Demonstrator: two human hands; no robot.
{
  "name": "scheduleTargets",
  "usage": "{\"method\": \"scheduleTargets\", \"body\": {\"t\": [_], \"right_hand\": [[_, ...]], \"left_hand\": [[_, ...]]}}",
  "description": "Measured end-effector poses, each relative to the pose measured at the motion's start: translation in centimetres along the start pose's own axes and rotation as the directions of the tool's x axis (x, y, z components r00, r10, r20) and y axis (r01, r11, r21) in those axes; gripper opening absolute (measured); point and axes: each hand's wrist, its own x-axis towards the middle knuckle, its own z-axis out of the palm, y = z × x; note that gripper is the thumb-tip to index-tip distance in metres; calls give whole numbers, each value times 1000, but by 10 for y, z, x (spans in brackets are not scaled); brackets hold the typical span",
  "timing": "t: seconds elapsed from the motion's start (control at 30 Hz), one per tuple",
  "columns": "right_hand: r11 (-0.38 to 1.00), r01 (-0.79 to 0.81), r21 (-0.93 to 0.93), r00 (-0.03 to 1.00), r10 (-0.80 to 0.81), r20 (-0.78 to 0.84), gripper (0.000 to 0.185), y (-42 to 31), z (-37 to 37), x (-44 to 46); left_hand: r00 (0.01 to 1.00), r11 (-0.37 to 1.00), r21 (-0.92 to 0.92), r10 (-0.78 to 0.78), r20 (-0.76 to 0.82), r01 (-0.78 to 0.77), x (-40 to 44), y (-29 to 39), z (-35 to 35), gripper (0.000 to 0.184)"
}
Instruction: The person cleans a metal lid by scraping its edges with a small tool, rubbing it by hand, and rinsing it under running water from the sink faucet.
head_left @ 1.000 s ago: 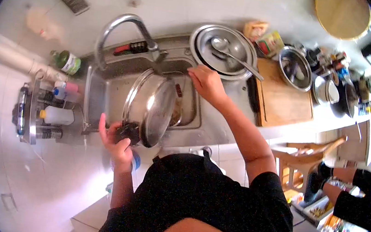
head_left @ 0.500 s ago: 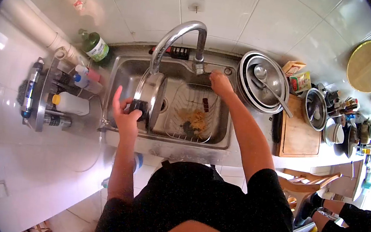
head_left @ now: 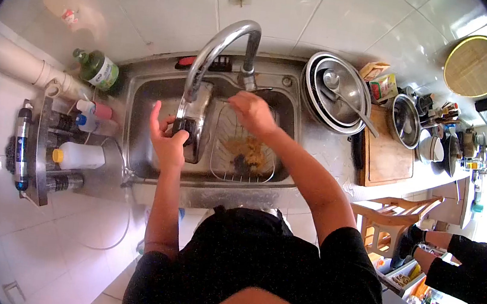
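Observation:
My left hand (head_left: 168, 143) grips the black handle or knob of a shiny metal lid or pan (head_left: 196, 113), which is held on edge over the left part of the sink (head_left: 150, 168), under the curved faucet (head_left: 228, 31). Its index finger sticks up. My right hand (head_left: 251, 113), fingers curled together, is over the sink just in front of the faucet base; whether anything is in it is hidden. Beneath it a wire rack (head_left: 217, 164) lies in the sink, with yellowish and dark scraps (head_left: 249, 156) on or under it.
Nested metal bowls (head_left: 354, 120) with a ladle stand right of the sink, beside a cutting board (head_left: 385, 160) and another bowl (head_left: 405, 120). Bottles (head_left: 82, 156) fill a rack at the left. A green bottle (head_left: 102, 72) stands behind. Another person's legs (head_left: 437, 255) show at the right.
My right hand has moved left and forward from beside the faucet base to over the sink. The metal piece in my left hand has turned more upright. The view has shifted.

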Motion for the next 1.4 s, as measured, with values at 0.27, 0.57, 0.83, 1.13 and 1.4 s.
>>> {"method": "scheduleTargets", "body": {"t": [0.27,0.57,0.83,1.13,1.4], "right_hand": [[838,-258,481,962,270,45,12,-60,36,42],[468,-659,589,748,490,448,15,-78,28,51],[378,-687,621,722,451,525,12,-75,32,38],[463,-713,527,511,857,-62,16,62,21,-28],[187,-532,826,304,953,-20,7,64,4,-14]], "left_hand": [[998,993,109,-36,-55,41,-7,-7,-30,85],[996,992,97,-82,-27,84,-9,-8,-39,85],[994,992,76,-103,47,100,-3,-8,-33,84],[989,998,45,-45,141,39,0,-1,-28,86],[986,998,-55,-20,166,29,7,0,-22,88]]}}
